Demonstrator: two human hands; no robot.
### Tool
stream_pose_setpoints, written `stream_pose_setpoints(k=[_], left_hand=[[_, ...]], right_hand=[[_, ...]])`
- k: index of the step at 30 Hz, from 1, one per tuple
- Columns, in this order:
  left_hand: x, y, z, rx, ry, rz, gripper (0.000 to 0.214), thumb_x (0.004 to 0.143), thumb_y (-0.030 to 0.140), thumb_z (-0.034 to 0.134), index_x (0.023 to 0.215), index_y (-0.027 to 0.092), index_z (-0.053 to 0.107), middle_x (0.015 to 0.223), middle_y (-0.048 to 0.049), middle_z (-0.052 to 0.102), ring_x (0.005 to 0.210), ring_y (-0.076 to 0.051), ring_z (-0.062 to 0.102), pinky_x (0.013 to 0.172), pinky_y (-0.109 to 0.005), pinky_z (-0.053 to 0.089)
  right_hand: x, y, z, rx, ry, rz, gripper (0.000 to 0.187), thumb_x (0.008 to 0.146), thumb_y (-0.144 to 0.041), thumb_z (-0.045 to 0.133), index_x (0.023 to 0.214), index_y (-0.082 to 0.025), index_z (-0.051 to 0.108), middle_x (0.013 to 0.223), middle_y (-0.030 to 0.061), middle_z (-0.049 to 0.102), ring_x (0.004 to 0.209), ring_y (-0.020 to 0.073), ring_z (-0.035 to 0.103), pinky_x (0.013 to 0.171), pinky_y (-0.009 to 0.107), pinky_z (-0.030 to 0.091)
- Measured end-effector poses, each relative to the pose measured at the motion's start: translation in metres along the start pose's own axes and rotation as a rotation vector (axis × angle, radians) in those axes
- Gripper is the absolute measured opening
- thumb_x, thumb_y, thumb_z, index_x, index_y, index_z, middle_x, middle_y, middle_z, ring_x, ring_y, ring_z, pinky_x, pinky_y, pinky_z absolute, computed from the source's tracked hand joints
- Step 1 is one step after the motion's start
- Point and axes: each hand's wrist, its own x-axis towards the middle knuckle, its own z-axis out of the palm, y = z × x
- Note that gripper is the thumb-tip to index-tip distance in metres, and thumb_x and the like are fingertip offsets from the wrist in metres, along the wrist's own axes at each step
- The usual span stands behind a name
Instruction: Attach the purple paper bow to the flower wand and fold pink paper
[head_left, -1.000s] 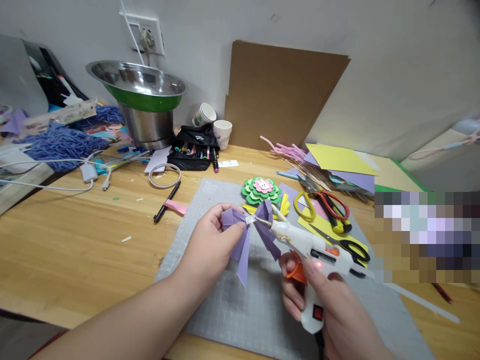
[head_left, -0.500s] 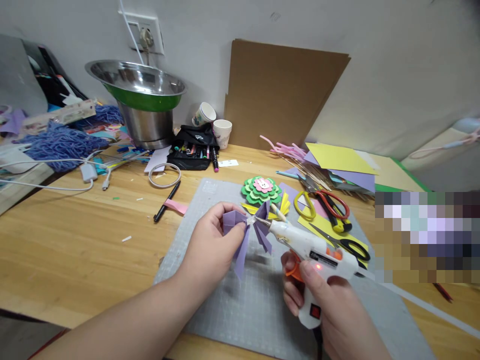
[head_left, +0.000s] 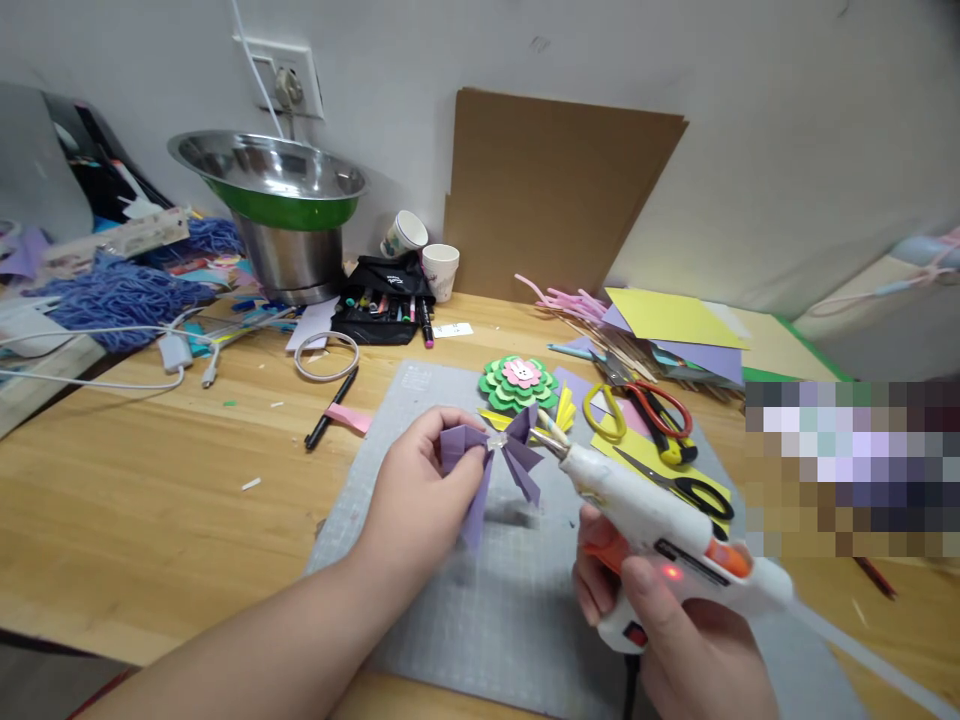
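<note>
Purple folded-paper flower (head_left: 491, 462), pinched near its centre between the thumb and fingers of my left hand (head_left: 424, 490) and held above the grey cutting mat (head_left: 480, 610). My right hand (head_left: 679, 640) is closed around the grip of the white hot glue gun (head_left: 660, 525), whose nozzle points at the flower's middle, close to it or touching. The paper looks light, thin and easily creased, so I judge the hub the safest hold, not the loose petals. A green layered paper flower (head_left: 520, 381) and scissors (head_left: 652, 410) lie beyond on the mat.
</note>
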Motion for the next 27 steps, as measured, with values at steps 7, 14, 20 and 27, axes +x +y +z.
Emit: stream_pose_setpoints(k=[7,14,20,27], left_hand=[[0.015,-0.011,0.000,-0.211,-0.053,-0.194,0.008,0.076,0.006,0.064,0.081,0.012,0.062,0.060,0.0047,0.056,0.049,-0.007,0.050,0.045,-0.017,0.038],[0.026,0.035,-0.060,-0.392,0.298,-0.032,0.018,0.088,0.005,0.053,0.077,0.018,0.059,0.071,0.0043,0.063,0.061,-0.008,0.061,0.055,-0.017,0.052],[-0.018,0.065,-0.086,-0.453,0.317,0.007,0.029,0.082,-0.005,0.049,0.072,0.018,0.062,0.060,0.0048,0.066,0.054,-0.008,0.065,0.051,-0.013,0.053],[-0.057,0.049,-0.084,-0.478,0.317,-0.130,0.025,0.083,-0.004,0.047,0.079,0.011,0.066,0.068,-0.0041,0.071,0.054,-0.010,0.067,0.048,-0.015,0.055]], right_hand=[[-0.001,-0.050,0.014,0.474,-0.204,0.066,0.020,0.081,-0.042,0.064,0.093,-0.026,0.066,0.087,0.0061,0.060,0.058,0.0154,0.051,0.051,0.031,0.045],[0.007,-0.050,0.027,0.458,-0.045,0.297,0.018,0.077,-0.035,0.071,0.086,-0.021,0.065,0.075,0.0017,0.061,0.063,0.0142,0.057,0.058,0.027,0.051],[0.024,-0.013,0.065,0.288,-0.413,0.538,0.015,0.085,-0.027,0.059,0.080,-0.015,0.066,0.076,0.0043,0.068,0.072,0.0146,0.066,0.073,0.029,0.053],[0.020,-0.050,0.031,-0.113,-0.492,0.438,0.016,0.071,-0.032,0.075,0.074,-0.016,0.073,0.078,0.0075,0.075,0.068,0.0198,0.069,0.057,0.027,0.051]])
